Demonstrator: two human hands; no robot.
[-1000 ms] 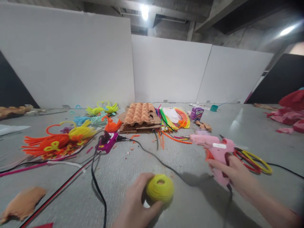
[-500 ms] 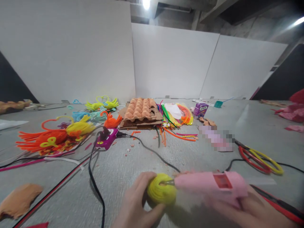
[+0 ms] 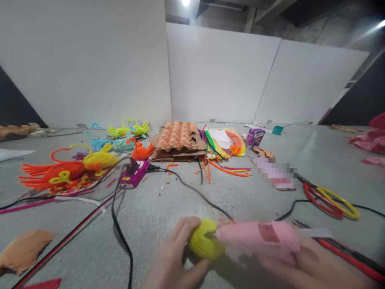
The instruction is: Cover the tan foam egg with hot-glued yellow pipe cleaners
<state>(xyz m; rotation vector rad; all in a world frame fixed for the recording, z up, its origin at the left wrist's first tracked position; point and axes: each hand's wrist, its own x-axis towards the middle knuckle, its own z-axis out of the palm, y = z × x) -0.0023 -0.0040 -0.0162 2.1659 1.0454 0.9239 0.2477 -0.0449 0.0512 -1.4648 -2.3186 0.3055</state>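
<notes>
My left hand (image 3: 180, 253) grips a yellow-green ball (image 3: 202, 243) of wound fuzzy strands from its left side, fingers behind and thumb in front. A groove or opening shows in the upper right of the ball. Held in my right hand (image 3: 309, 261) is a pink hot glue gun (image 3: 246, 233), pointing left. Its nozzle meets the ball near that opening; the exact tip is blurred. A pale glue stick (image 3: 315, 233) sticks out of the gun's back end. My right fingers are partly hidden by the handle and smeared.
Red-black-handled pliers (image 3: 345, 251) lie beside my right hand, with red-yellow-handled scissors (image 3: 326, 200) beyond. A purple power strip (image 3: 135, 174) and its cables cross the left. An egg tray (image 3: 179, 136), pipe cleaners (image 3: 215, 146) and orange-and-yellow fuzzy figures (image 3: 66, 172) stand farther back.
The glue gun has shifted a little to the left, so less of its metal nozzle shows. My left hand keeps its grip on the ball, which has barely moved.
</notes>
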